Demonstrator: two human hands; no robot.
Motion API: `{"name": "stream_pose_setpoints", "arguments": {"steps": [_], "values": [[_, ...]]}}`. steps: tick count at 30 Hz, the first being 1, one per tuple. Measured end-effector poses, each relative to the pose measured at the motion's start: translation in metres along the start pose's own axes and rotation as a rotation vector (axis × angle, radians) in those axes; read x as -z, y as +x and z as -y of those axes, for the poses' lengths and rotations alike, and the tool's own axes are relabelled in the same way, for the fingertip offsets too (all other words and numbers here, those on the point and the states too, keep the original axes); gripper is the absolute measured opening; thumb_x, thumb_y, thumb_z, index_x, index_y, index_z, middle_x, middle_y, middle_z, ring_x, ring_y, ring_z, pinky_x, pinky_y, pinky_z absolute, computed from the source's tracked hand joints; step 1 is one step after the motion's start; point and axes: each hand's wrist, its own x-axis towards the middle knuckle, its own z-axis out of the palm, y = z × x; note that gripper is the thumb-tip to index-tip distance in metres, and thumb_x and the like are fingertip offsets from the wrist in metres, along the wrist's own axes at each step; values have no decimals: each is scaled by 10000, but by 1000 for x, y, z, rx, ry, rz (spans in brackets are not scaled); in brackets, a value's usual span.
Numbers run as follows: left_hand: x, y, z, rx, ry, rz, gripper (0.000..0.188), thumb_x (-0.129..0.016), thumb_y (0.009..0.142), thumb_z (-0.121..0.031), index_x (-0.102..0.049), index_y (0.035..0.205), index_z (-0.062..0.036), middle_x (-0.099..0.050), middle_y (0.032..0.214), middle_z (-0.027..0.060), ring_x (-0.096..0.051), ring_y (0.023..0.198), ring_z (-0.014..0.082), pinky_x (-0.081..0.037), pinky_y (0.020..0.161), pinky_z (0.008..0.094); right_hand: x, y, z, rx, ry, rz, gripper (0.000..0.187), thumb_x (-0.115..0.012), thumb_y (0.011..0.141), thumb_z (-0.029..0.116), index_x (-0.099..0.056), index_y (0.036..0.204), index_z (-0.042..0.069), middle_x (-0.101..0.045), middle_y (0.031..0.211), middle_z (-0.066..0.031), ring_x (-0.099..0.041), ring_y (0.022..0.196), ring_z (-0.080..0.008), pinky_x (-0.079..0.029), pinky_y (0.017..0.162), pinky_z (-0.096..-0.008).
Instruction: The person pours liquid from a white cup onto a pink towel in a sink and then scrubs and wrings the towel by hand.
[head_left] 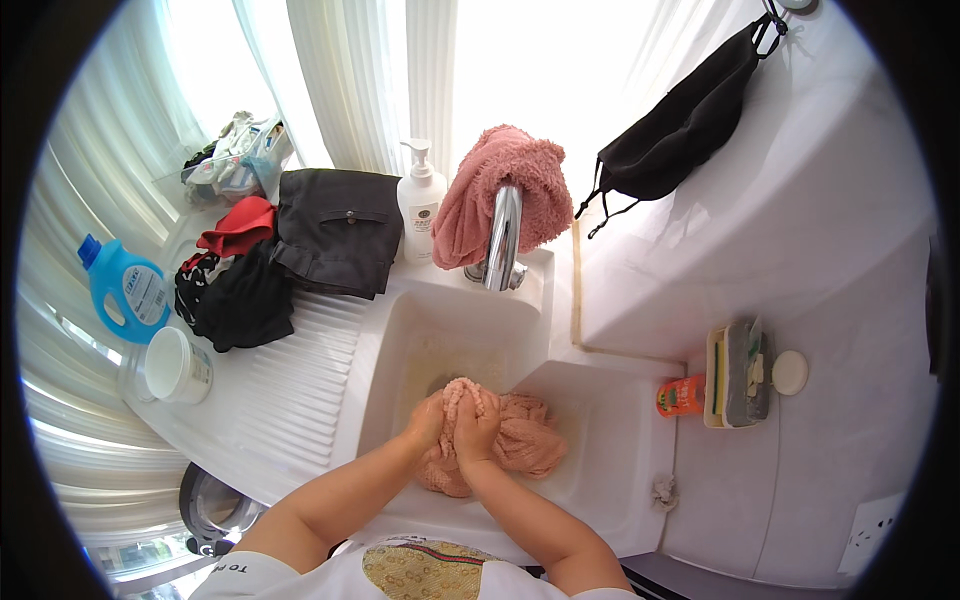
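A wet, wrinkled pink cloth [532,440] lies bunched in the white sink [600,470], part of it lifted between my hands. My left hand [428,420] is closed on the bunch from its left side. Against its right side, my right hand [477,430] grips the same cloth, with its fingers wrapped round it. Loose folds hang below and to the right of both hands, down into the basin. Just beyond them stands the chrome faucet [505,235], with a darker pink fluffy towel [500,190] draped over and behind it.
Left of the basin is a ribbed washboard [310,385]. Dark folded trousers [340,230], black clothes [245,305], a red cloth [240,225], a white pump bottle [421,210], a blue detergent jug [128,290] and a white tub [178,367] surround it. A soap holder [735,375] is at right.
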Motion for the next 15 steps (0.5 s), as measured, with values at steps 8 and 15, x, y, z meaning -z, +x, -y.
{"name": "stream_pose_setpoints", "arguments": {"steps": [8, 15], "values": [[-21, -28, -21, 183, 201, -15, 385, -480, 980, -311, -564, 1174, 11, -631, 1082, 131, -630, 955, 219, -535, 795, 356, 51, 29, -14, 159, -232, 414, 234, -683, 772, 231, -700, 847, 10, -632, 864, -205, -619, 821, -371, -507, 766, -433], [31, 5, -10, -251, 1493, 248, 801, -780, 716, -407, -469, 1358, -44, -537, 1317, 181, -530, 1205, 311, -437, 1001, 405, 114, 79, -17, 191, -1008, 613, 507, -701, 743, 264, -613, 1196, 53, -579, 1192, -158, -523, 1138, -345, -414, 969, -462]]}}
